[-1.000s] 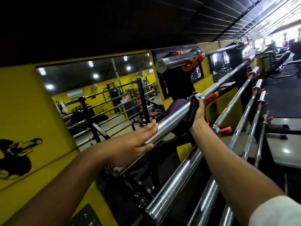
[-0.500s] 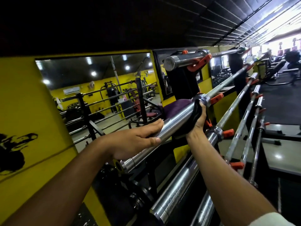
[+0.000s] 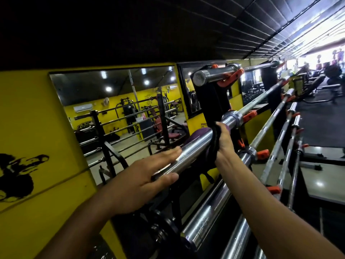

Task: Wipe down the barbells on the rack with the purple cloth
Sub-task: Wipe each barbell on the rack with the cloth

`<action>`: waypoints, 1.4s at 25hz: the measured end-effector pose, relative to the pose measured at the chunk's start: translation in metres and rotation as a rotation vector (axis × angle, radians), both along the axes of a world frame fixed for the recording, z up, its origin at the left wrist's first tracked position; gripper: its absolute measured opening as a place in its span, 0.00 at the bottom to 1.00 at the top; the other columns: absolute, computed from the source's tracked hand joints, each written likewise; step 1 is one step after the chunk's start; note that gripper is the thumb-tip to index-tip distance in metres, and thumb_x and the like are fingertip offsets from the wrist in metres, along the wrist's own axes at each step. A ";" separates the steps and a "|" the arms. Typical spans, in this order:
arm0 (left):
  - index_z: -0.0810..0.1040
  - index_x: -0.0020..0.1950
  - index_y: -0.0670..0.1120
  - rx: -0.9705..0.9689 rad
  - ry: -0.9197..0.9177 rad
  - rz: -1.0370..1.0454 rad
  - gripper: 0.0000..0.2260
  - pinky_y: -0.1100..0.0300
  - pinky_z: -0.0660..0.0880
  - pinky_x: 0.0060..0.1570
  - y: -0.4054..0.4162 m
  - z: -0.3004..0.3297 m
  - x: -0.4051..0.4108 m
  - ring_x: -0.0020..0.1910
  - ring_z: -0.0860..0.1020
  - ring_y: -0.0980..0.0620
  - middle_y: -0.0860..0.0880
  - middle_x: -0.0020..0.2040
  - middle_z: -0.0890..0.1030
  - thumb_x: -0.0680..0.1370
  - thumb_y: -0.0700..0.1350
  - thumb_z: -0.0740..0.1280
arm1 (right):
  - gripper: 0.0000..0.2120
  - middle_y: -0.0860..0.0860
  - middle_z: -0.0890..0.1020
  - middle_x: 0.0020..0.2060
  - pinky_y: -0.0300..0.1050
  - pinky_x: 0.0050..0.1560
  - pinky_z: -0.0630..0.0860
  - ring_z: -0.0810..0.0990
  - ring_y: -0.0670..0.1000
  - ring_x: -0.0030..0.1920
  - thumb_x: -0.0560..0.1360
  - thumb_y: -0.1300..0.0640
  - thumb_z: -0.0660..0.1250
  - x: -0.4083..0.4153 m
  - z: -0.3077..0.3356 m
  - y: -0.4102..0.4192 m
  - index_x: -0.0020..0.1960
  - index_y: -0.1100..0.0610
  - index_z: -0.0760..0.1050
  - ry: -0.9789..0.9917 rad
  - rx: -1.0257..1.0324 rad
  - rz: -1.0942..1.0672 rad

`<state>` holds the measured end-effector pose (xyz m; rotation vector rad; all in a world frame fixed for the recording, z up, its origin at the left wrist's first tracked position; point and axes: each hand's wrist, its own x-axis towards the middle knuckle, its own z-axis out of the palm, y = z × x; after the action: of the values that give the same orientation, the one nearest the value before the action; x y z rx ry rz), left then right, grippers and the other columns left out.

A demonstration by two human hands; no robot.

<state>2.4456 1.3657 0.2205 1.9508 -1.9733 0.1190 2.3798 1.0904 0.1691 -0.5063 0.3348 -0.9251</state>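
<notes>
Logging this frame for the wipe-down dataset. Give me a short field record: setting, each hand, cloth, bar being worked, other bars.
setting: gym, barbell rack beside a yellow wall with a mirror
left hand: open, fingers and thumb resting on the sleeve end of the second barbell
right hand: closed on the purple cloth, wrapped around the same sleeve
cloth position: short of the sleeve collar
top barbell: untouched, orange clip on it
lower barbells: untouched
</notes>
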 end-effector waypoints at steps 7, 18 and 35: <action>0.55 0.79 0.64 -0.093 -0.029 0.034 0.29 0.60 0.58 0.76 0.012 -0.025 0.011 0.75 0.53 0.72 0.70 0.78 0.55 0.79 0.68 0.50 | 0.31 0.56 0.84 0.45 0.52 0.37 0.82 0.84 0.58 0.41 0.61 0.45 0.80 0.000 0.002 0.028 0.58 0.60 0.79 0.079 0.044 0.013; 0.53 0.81 0.58 -0.047 -0.056 0.012 0.29 0.66 0.56 0.73 0.015 -0.023 0.011 0.76 0.54 0.67 0.63 0.80 0.53 0.80 0.63 0.50 | 0.22 0.59 0.81 0.41 0.47 0.43 0.81 0.82 0.58 0.39 0.73 0.40 0.66 -0.013 0.008 0.077 0.49 0.59 0.78 0.013 -0.145 0.011; 0.53 0.82 0.52 0.016 -0.134 -0.139 0.29 0.61 0.37 0.77 0.009 -0.016 0.023 0.78 0.48 0.68 0.57 0.82 0.53 0.82 0.61 0.47 | 0.25 0.57 0.84 0.42 0.48 0.44 0.81 0.84 0.56 0.42 0.77 0.37 0.62 -0.006 -0.030 0.154 0.48 0.59 0.84 -0.116 -0.201 0.209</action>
<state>2.4685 1.3742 0.2048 1.8520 -2.1945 0.2029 2.3738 1.2447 0.1387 -0.6562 0.0810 -0.7848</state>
